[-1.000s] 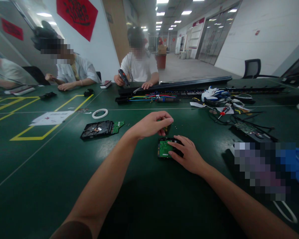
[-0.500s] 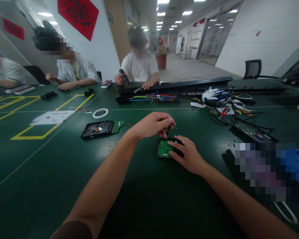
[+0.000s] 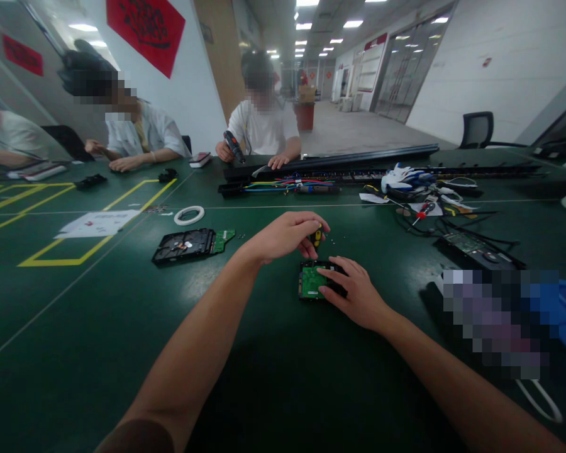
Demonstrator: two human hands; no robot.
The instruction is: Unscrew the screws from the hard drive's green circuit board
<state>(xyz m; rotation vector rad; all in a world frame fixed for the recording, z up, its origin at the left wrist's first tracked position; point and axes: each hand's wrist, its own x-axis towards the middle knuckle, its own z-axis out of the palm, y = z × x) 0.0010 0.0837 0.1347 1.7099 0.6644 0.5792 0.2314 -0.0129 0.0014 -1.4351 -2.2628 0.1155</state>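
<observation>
In front of me a hard drive [image 3: 310,283] lies on the green table with its green circuit board facing up. My left hand [image 3: 290,238] is closed around a screwdriver with a yellow and black handle [image 3: 317,235], held upright over the drive's far edge; its tip is too small to make out. Across the right part of the drive rests my right hand [image 3: 353,289], fingers spread over the board and casing. Tiny screws [image 3: 332,241] lie just beyond the drive. To the left sits another hard drive [image 3: 183,245], with a loose green board [image 3: 224,240] at its right end.
A roll of white tape [image 3: 189,215] and a paper sheet [image 3: 97,223] lie left. Behind are cables [image 3: 273,185] and long black rails [image 3: 358,157], where a person holds a power screwdriver [image 3: 234,146]. Gloves [image 3: 400,178], tools and a drive [image 3: 481,248] lie right.
The screwdriver's yellow handle shows more between my left fingers, which have shifted slightly around it. My right hand stays on the drive. The whole view has moved a little.
</observation>
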